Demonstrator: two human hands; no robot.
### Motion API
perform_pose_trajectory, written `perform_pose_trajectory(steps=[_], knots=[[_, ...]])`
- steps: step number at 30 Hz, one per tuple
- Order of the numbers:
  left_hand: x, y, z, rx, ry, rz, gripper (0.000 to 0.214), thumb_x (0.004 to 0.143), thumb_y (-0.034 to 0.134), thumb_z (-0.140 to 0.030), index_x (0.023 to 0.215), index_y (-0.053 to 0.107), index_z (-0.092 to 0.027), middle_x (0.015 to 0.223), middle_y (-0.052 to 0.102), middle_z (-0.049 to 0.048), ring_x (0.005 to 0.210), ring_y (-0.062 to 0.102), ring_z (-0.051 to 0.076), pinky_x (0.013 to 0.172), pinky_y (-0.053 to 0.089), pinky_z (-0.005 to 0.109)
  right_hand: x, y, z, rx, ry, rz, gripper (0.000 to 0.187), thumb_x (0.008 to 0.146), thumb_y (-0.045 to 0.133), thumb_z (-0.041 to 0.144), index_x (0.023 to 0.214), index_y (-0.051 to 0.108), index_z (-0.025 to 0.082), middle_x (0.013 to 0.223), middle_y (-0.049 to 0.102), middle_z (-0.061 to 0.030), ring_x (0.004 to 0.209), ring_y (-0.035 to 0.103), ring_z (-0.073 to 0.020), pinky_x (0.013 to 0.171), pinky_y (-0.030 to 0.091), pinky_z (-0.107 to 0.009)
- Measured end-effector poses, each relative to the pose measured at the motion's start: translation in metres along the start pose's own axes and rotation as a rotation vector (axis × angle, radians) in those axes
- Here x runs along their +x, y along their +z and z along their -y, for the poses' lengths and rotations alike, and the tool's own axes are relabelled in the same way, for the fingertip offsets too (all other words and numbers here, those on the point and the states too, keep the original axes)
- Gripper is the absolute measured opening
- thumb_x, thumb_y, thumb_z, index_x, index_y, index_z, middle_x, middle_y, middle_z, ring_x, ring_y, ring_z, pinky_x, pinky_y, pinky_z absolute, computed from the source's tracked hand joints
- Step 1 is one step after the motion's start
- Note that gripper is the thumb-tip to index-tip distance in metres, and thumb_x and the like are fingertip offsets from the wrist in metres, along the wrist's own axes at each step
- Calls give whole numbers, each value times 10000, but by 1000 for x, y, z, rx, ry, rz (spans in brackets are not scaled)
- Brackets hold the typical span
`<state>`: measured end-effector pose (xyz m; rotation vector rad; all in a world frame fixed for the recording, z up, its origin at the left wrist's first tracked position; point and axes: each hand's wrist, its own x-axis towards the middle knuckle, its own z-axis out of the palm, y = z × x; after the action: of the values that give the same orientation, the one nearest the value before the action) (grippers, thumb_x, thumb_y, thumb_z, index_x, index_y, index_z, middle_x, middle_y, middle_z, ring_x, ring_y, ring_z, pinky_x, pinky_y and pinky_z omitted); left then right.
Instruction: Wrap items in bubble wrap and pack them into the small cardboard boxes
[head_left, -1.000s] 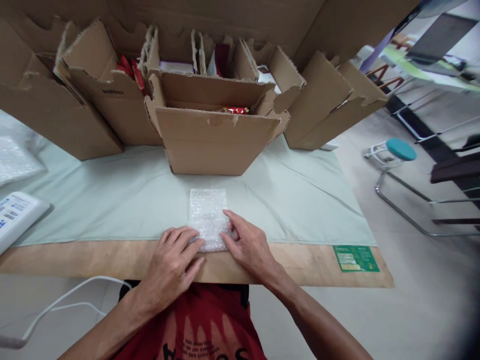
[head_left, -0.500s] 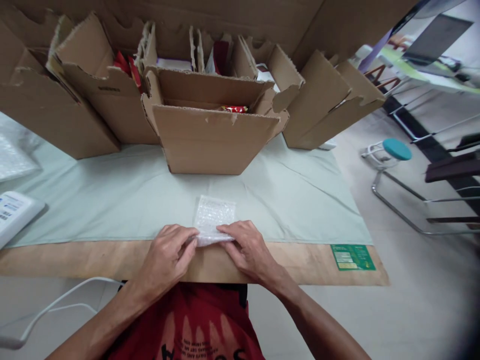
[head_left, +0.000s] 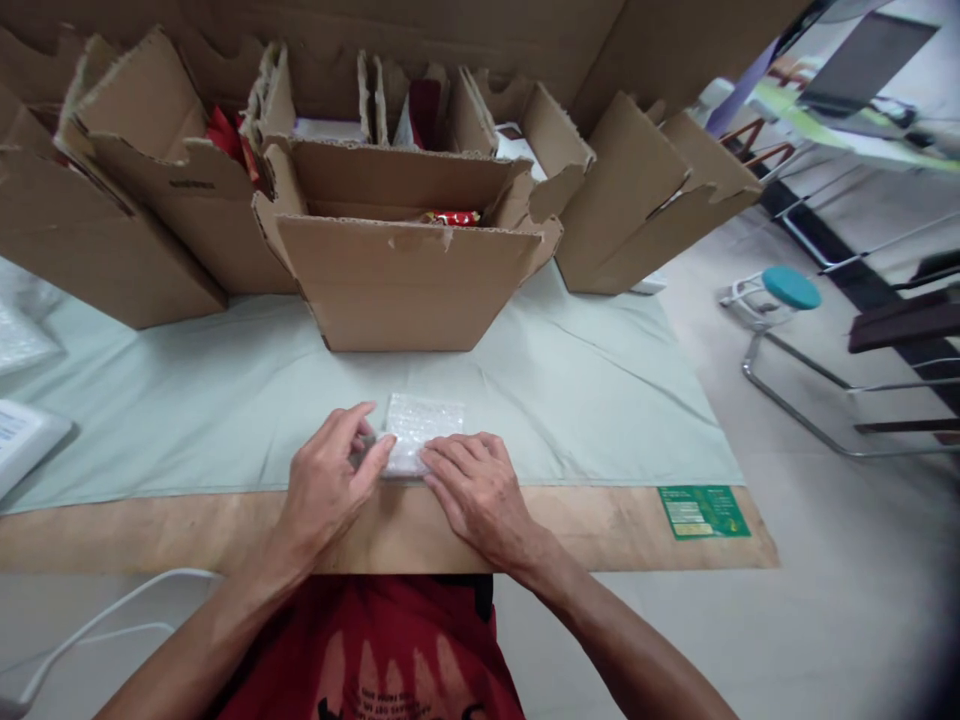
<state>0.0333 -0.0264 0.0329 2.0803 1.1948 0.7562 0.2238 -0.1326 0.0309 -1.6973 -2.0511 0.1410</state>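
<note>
A small bundle of clear bubble wrap (head_left: 425,428) lies on the pale green cloth (head_left: 585,400) near the table's front edge. It looks folded or rolled into a short, thick packet. My left hand (head_left: 328,482) pinches the packet's left end, thumb and fingers closed on it. My right hand (head_left: 474,487) rests on the packet's near edge, its fingers curled over and pressing down. What is inside the wrap is hidden.
An open cardboard box (head_left: 405,280) stands just beyond the packet, with a red item (head_left: 450,217) inside. More cut cardboard boxes (head_left: 150,220) line the back. A white device (head_left: 22,440) sits at the left, a green label (head_left: 703,511) on the wooden table edge, and a stool (head_left: 787,290) at the right.
The flat sheet of bubble wrap has been folded or rolled away from me into a shorter packet. Both hands have moved forward with it, onto the cloth.
</note>
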Motion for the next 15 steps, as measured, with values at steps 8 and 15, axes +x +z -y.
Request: perform_pose_trajectory(steps=[8, 15], knots=[[-27, -2, -23, -923, -583, 261, 583, 805, 767, -448, 1282, 612, -151, 1269, 714, 152, 1191, 689, 295, 1009, 575, 460, 5, -11, 3, 545, 359, -57, 212, 994, 562, 267, 1094, 747, 242, 1021, 796, -48, 937, 713, -215, 875, 533, -375], [-18, 10, -30, -739, -440, 198, 241, 799, 691, -341, 979, 704, -182, 898, 759, 31, 840, 708, 176, 765, 577, 280, 4, -24, -2, 564, 346, -60, 227, 940, 633, 328, 1131, 729, 251, 1156, 746, -84, 1112, 680, -266, 988, 513, -444]])
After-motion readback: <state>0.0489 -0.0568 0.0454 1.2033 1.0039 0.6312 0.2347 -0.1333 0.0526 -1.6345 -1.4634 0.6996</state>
